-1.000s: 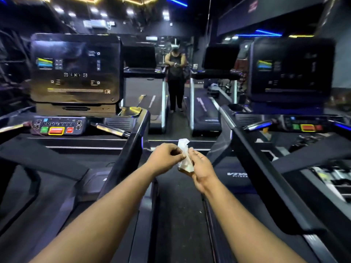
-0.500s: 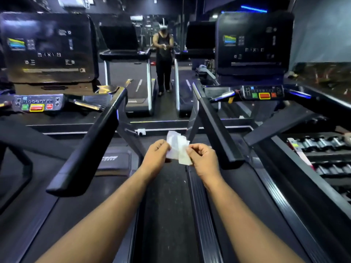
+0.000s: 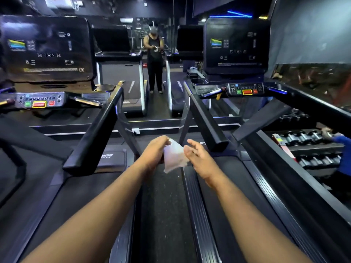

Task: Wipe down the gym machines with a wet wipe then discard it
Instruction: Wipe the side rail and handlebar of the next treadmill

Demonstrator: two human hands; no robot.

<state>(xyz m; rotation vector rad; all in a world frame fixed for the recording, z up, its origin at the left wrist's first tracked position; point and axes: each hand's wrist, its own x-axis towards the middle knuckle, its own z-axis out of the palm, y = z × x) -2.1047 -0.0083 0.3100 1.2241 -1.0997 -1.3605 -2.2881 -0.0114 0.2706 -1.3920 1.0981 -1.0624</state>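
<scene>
The left hand (image 3: 154,151) pinches the wet wipe (image 3: 173,156) by its top corner in the aisle between two treadmills, while the right hand (image 3: 199,158) has loose, straight fingers touching its edge (not gripping). Held so lightly, the wipe could slip down onto the floor strip (image 3: 161,215).

Between two treadmills, the left hand (image 3: 154,151) pinches a white wet wipe (image 3: 173,155) at its upper corner — the right hand (image 3: 199,158) touches its right edge, fingers loosely extended. Left treadmill's handrail (image 3: 95,133) and right treadmill's handrail (image 3: 206,123) flank them — a mirror (image 3: 154,59) ahead reflects the person.
</scene>
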